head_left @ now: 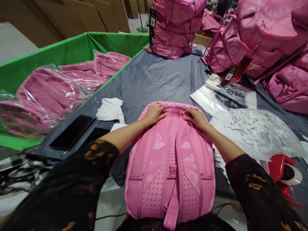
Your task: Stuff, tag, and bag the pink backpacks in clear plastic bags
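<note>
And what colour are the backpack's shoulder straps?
The straps are pink with paler patches, head view.

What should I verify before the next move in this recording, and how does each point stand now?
1. Both hands on the item: ok. The left hand and right hand touch the upper part of the pink fabric backpack.
2. Strap side facing the wearer: ok.
3. Strap ends tucked in: not ok. A pink fabric strip hangs past the lower edge.
4. Clear plastic around it: not ok. None shows, unlike on the pink bags inside the green-walled bin.
5. Front side closed: cannot tell. It faces away.
6. Red plastic tape dispenser apart from both hands: ok.
</note>
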Tool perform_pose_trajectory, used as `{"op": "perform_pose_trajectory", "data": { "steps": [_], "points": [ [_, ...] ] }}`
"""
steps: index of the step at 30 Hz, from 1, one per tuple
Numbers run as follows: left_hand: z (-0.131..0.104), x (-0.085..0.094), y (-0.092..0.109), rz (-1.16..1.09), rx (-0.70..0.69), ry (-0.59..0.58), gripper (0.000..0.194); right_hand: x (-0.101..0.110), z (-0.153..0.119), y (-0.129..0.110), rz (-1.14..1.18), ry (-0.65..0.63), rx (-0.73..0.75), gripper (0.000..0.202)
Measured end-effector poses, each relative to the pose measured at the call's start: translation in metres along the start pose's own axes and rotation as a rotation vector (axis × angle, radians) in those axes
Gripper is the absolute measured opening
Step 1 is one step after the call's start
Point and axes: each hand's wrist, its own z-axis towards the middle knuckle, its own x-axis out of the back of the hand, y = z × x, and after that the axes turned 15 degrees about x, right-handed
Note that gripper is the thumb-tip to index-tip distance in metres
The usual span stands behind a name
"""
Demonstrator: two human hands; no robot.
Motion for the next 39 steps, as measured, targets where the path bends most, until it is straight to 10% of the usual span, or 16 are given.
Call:
{"op": "perform_pose_trajectory", "data": {
  "steps": [6,14,19,29,39],
  "points": [
    [0.041,-0.008,0.009,0.009,0.121,-0.002,0.023,0.016,0.044,0.020,-0.033,-0.084,-0.160,0.034],
    [-0.018,-0.008,0.092,0.102,0.367,-0.279,0.114,0.004,0.037,0.000,-0.152,-0.009,-0.178,0.033],
    [-0.021,-0.005,0.099,0.109,0.368,-0.313,0.106,0.026,0.037,-0.005,-0.355,-0.013,-0.114,0.043],
    [-0.032,-0.019,0.095,0.108,0.157,-0.071,0.092,0.055,0.107,0.044,-0.486,-0.648,-0.222,0.056],
    [-0.027,-0.014,0.098,0.163,0.112,-0.182,0.081,0.031,0.203,-0.057,-0.394,-0.587,0.223,0.035]
  ]
}}
